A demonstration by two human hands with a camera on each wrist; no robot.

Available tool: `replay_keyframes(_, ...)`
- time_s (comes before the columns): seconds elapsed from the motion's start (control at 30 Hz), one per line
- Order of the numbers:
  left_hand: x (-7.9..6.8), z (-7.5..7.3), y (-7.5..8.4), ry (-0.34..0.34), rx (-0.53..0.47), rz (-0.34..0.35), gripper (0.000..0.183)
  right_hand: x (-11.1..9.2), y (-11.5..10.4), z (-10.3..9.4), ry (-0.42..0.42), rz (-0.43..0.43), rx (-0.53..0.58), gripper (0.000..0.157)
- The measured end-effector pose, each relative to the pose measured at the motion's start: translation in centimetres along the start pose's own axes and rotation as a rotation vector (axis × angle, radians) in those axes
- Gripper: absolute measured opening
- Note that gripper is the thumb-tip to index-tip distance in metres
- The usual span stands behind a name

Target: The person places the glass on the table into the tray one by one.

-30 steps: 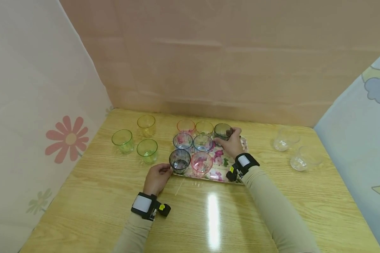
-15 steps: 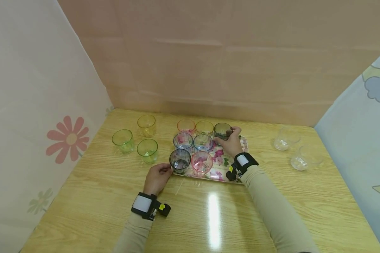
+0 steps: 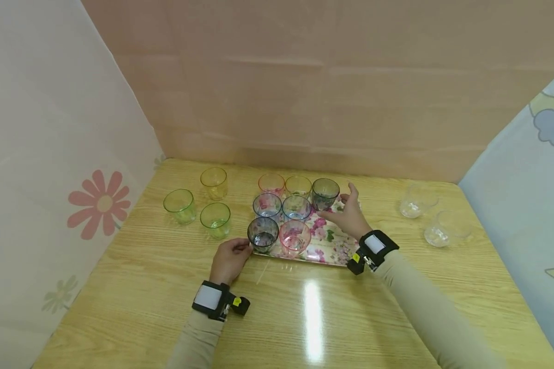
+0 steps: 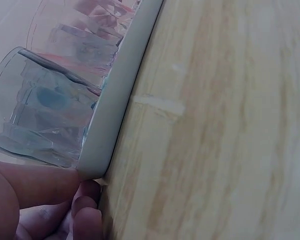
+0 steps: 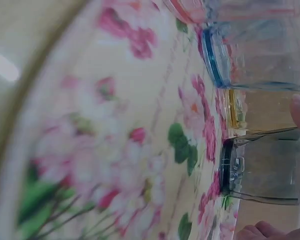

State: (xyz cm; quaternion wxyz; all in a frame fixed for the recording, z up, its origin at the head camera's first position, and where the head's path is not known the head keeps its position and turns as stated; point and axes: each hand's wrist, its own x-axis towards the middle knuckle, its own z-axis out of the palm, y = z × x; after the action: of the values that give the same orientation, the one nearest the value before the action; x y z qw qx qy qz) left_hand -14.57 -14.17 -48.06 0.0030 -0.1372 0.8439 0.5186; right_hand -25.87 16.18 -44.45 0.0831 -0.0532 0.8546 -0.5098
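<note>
My left hand (image 3: 230, 261) pinches the near left corner of the floral tray (image 3: 334, 245); in the left wrist view the thumb (image 4: 40, 184) lies against the tray's edge, curled fingers beside it. A dark grey glass (image 3: 262, 234) stands upright at that corner, beside a pink glass (image 3: 295, 238). My right hand (image 3: 349, 216) is spread just right of another dark grey glass (image 3: 325, 195), which stands at the tray's back; in the right wrist view the thumb and fingers are apart from this glass. Two blue glasses (image 3: 297, 207), a red-rimmed glass (image 3: 271, 183) and a yellow glass (image 3: 298, 185) complete the cluster.
Left of the tray stand two green glasses (image 3: 215, 220) and a yellow-amber glass (image 3: 214, 183). Two clear glasses (image 3: 411, 207) are toward the table's right side. A brown backdrop (image 3: 277, 92) and printed side cloths (image 3: 74, 128) enclose the wooden table (image 3: 268, 318).
My right hand has let go of the dark grey glass at the back and drawn slightly right, its fingers spreading. The left hand stays at the tray's corner.
</note>
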Motion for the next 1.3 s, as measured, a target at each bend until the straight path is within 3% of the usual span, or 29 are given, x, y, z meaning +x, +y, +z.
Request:
replay_keyframes(0.23,0.0,0.1,0.2,0.0,0.015,-0.008,0.022,-3.5,0.4,-2.0,-0.028,-0.018,-0.025,0.11)
replay_keyframes(0.43,-0.1,0.1,0.1,-0.003,0.033,-0.026,0.022,-6.2,0.4,-3.4,0.019,-0.081,-0.015,0.093)
replay_keyframes(0.63,0.0,0.2,-0.1,-0.001,0.034,-0.019,0.022,-8.2,0.7,-3.9,0.112,-0.07,-0.182,0.058)
replay_keyframes(0.73,0.0,0.2,-0.1,-0.005,0.022,-0.013,0.023,-8.8,1.3,-4.1,0.115,-0.045,-0.274,0.046)
replay_keyframes(0.87,0.0,0.2,-0.1,-0.006,0.022,-0.007,0.023,-9.4,2.3,-4.4,0.069,0.02,-0.364,0.045)
replay_keyframes(1.17,0.0,0.1,-0.1,-0.004,0.018,-0.004,0.023,-10.5,4.2,-4.1,-0.059,0.174,-0.506,0.059)
replay_keyframes(1.3,0.0,0.2,0.0,-0.002,0.018,-0.007,0.023,-10.9,4.6,-3.5,-0.112,0.194,-0.528,0.061)
